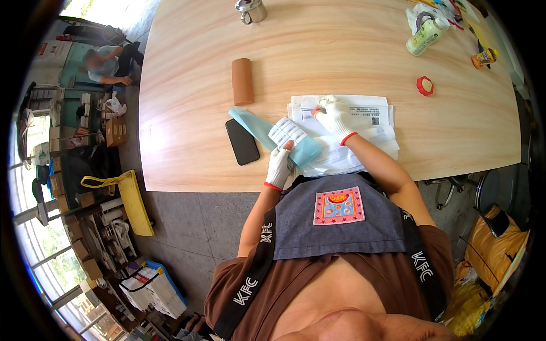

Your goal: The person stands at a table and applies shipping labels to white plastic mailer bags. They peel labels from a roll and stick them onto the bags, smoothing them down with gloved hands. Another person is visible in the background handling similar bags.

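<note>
Item: a person in a brown top and grey apron is sitting at a light wooden table (pixel 187 142), both hands in white knit gloves with red cuffs. The left hand (pixel 279 165) is gripping the near end of a pale turquoise plastic mailer bag (pixel 259 128), which is lying slantwise on the table near its front edge and is carrying a white printed label (pixel 287 131) just above the gloved fingers. The right hand (pixel 334 116) is resting on a stack of white printed sheets (pixel 372 116), its fingertips pinched together on something small at the top of the stack; what they are pinching is too small to tell. The bag's near end is overlapping the left edge of the sheets. A black phone (pixel 242 141) is lying flat just to the left of the bag, touching or nearly touching it. A brown cardboard roll (pixel 242 81) is lying beyond the bag's far tip. Further off, a metal mug (pixel 251 10) is standing at the far edge, a red round lid (pixel 425 86) is lying to the right of the sheets, and a pale green bottle (pixel 425 36) is lying tilted near the far right corner.
</note>
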Demonstrator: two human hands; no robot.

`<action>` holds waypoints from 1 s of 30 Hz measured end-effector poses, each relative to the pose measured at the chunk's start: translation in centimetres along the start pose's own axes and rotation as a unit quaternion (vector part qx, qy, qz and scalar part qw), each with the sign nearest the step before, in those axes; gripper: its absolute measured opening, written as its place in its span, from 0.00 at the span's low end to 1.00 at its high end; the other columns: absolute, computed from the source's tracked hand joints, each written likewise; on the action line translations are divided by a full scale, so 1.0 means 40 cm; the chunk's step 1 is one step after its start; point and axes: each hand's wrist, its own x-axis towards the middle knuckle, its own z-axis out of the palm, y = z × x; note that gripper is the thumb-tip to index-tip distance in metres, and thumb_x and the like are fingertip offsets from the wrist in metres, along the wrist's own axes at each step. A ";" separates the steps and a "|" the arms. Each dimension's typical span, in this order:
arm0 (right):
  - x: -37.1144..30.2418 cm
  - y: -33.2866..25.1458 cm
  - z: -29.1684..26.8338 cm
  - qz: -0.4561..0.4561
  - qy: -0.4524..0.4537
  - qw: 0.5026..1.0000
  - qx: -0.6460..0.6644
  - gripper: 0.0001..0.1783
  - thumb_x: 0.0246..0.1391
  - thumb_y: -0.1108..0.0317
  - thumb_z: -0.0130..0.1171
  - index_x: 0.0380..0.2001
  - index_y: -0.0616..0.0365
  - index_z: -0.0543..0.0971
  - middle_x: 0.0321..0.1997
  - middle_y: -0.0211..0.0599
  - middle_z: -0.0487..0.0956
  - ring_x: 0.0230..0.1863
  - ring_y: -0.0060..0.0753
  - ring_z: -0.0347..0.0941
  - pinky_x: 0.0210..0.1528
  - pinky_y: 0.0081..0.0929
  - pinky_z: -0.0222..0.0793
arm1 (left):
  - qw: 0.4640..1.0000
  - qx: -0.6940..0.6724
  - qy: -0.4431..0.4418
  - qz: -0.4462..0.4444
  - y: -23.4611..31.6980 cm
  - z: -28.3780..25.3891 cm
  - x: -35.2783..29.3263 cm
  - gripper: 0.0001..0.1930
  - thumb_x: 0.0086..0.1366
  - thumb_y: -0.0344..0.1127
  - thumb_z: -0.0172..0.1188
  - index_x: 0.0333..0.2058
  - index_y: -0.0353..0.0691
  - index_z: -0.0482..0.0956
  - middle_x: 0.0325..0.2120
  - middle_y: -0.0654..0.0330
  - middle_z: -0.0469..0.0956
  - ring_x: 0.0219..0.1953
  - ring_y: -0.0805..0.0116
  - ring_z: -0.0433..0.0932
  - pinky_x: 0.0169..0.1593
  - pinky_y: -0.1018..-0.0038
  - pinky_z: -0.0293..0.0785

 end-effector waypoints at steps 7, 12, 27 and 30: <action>-0.004 -0.004 0.003 -0.002 0.009 1.000 0.021 0.09 0.40 0.62 0.67 0.20 0.56 0.80 0.35 0.37 0.78 0.38 0.40 0.74 0.42 0.34 0.70 | 1.000 0.014 0.004 0.000 0.001 -0.001 0.001 0.18 0.66 0.33 0.55 0.50 0.26 0.70 0.44 0.52 0.76 0.43 0.61 0.78 0.47 0.67 0.78; -0.005 -0.011 0.000 -0.003 0.004 1.000 0.000 0.10 0.40 0.61 0.67 0.20 0.55 0.79 0.35 0.36 0.78 0.40 0.40 0.73 0.43 0.35 0.69 | 1.000 0.014 0.002 -0.007 0.000 -0.002 0.001 0.18 0.66 0.34 0.55 0.50 0.26 0.70 0.44 0.52 0.76 0.43 0.62 0.78 0.46 0.67 0.78; 0.097 0.030 -0.077 -0.125 -0.044 0.979 -0.157 0.10 0.47 0.53 0.62 0.26 0.45 0.78 0.34 0.27 0.78 0.39 0.34 0.72 0.40 0.33 0.67 | 0.999 0.040 0.017 -0.011 0.002 -0.006 0.004 0.19 0.65 0.33 0.56 0.51 0.28 0.69 0.45 0.53 0.75 0.43 0.62 0.78 0.46 0.66 0.78; 0.100 0.046 -0.078 -0.225 0.004 0.956 -0.187 0.08 0.48 0.56 0.60 0.22 0.44 0.78 0.29 0.25 0.78 0.36 0.31 0.72 0.39 0.32 0.66 | 1.000 0.013 0.014 -0.008 -0.004 -0.029 0.011 0.18 0.65 0.32 0.55 0.51 0.28 0.69 0.46 0.53 0.75 0.45 0.61 0.77 0.48 0.65 0.76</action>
